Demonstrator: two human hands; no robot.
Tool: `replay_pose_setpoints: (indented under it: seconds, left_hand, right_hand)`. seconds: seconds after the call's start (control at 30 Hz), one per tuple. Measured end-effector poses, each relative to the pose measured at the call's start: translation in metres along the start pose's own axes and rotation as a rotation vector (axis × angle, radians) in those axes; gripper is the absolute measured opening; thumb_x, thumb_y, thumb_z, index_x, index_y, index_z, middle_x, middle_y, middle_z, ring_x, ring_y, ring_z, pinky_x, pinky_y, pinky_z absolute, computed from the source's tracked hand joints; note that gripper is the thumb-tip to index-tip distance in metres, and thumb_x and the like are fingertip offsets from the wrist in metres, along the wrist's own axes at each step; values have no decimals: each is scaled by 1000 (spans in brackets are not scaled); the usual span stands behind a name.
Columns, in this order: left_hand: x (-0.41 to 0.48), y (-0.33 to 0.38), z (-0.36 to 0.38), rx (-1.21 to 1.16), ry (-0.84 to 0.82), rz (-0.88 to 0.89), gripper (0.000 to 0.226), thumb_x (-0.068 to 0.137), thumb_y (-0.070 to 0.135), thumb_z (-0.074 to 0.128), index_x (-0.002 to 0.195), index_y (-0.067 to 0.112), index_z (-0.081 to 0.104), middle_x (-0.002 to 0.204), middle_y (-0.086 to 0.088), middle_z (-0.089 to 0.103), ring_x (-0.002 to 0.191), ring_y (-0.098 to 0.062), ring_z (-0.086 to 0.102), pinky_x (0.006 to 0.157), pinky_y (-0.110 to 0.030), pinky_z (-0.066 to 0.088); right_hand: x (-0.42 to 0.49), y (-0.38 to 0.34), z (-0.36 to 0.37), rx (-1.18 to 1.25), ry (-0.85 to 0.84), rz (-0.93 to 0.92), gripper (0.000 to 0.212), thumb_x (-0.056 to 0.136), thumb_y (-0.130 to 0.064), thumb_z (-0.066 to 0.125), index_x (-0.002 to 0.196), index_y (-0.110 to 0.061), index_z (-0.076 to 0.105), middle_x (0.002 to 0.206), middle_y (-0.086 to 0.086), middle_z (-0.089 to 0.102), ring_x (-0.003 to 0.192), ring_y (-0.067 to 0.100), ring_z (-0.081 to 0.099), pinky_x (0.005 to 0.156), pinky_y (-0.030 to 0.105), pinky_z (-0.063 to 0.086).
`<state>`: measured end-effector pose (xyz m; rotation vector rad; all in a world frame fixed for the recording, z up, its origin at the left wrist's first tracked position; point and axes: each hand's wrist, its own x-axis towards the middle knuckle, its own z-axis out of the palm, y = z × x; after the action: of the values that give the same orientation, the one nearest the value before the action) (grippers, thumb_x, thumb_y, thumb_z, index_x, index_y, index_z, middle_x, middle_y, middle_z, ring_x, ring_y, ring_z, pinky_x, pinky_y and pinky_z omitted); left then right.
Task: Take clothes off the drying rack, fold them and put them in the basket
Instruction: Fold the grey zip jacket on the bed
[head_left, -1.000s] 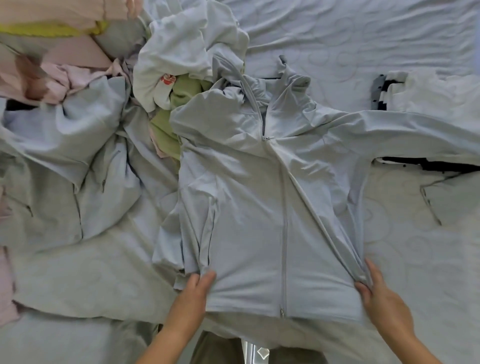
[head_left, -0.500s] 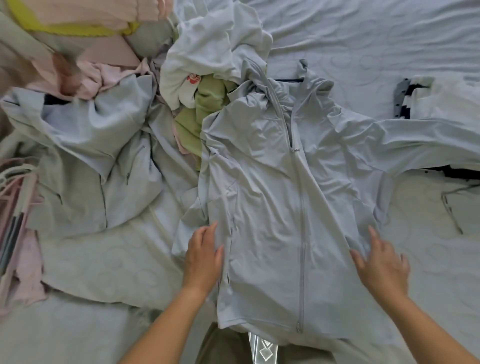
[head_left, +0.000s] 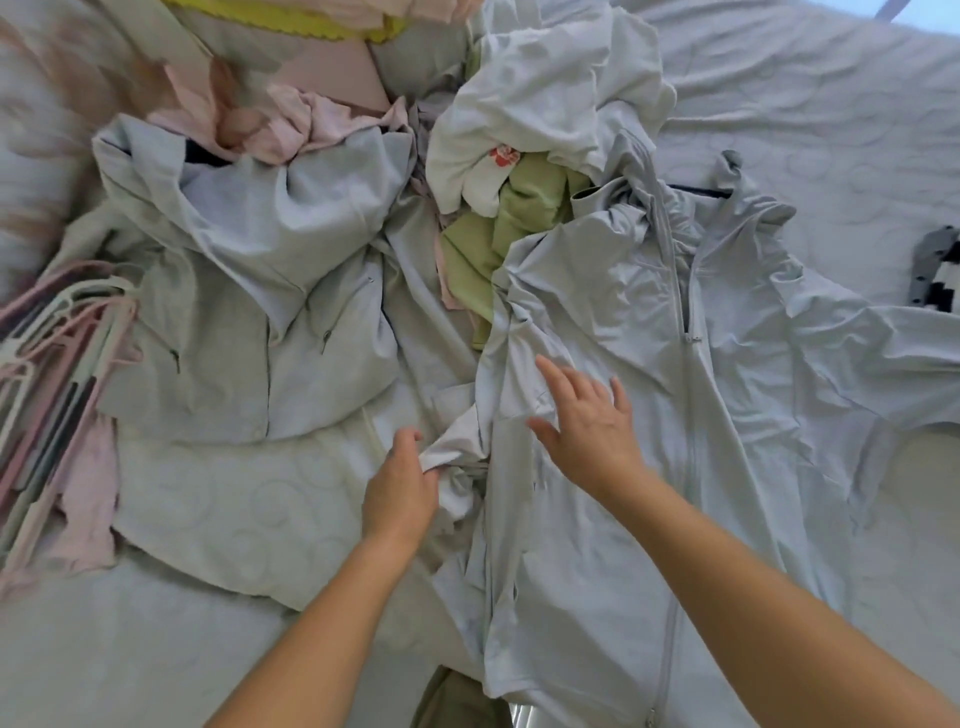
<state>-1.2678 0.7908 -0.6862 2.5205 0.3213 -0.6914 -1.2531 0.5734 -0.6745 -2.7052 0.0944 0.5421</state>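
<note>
A light grey zip-up jacket (head_left: 727, 467) lies face up on the bed, zipper running down its middle. One sleeve stretches out to the right; the other sleeve (head_left: 457, 457) is bunched at its left side. My left hand (head_left: 402, 483) pinches that bunched sleeve. Over the jacket's left chest, my right hand (head_left: 587, 421) is spread with straight fingers, holding nothing. No basket or drying rack is in view.
A second grey jacket (head_left: 249, 322) lies crumpled to the left. Behind are a green garment (head_left: 498, 244), a white garment (head_left: 530, 119) and pink clothes (head_left: 291, 119). Several hangers (head_left: 57, 353) lie at the left edge. A black-and-white garment (head_left: 935, 270) lies far right on the bedsheet (head_left: 779, 104).
Both hands have left the jacket's hem and moved up and left. The left hand has taken hold of the bunched sleeve; the right hand has crossed to the jacket's left chest.
</note>
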Motion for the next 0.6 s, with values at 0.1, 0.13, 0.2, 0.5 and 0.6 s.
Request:
replay_pose_setpoints:
  seconds: [0.1, 0.13, 0.2, 0.5, 0.6]
  left_hand:
    - [13, -1, -51, -77, 208, 150, 40, 89, 10, 60, 127, 14, 49, 107, -5, 61, 94, -28, 59, 73, -35, 43]
    - [19, 0, -71, -79, 277, 216, 39, 87, 7, 62, 125, 12, 52, 107, -6, 61, 93, -28, 59, 72, -35, 43]
    - [30, -2, -112, -62, 411, 352, 34, 86, 5, 65, 119, 7, 58, 103, -9, 63, 89, -26, 58, 68, -34, 43]
    - [72, -70, -127, 463, 219, 433, 85, 69, 36, 83, 140, 11, 43, 129, -12, 53, 114, -34, 53, 90, -45, 46]
    - [76, -90, -109, 357, 144, 245, 91, 75, 42, 76, 147, 11, 31, 145, -11, 39, 130, -33, 39, 103, -43, 36]
  right_hand:
    - [21, -10, 1, -121, -99, -150, 70, 97, -51, 39, 152, -34, -1, 160, -11, 13, 147, 14, 12, 119, 45, -2]
    - [26, -11, 2, -168, -139, -184, 70, 97, -51, 39, 152, -34, -1, 160, -11, 12, 148, 14, 8, 119, 45, -5]
    - [32, -12, 4, -241, -201, -200, 70, 97, -51, 38, 153, -33, 0, 159, -10, 18, 148, 14, 7, 118, 47, -8]
    - [40, -7, 10, -303, -134, -82, 67, 94, -59, 30, 152, -29, 17, 148, -8, 39, 144, 16, 23, 114, 52, -14]
    - [44, -13, 12, -304, -7, -123, 59, 93, -55, 39, 145, -28, 37, 137, -4, 50, 133, 21, 40, 117, 56, -2]
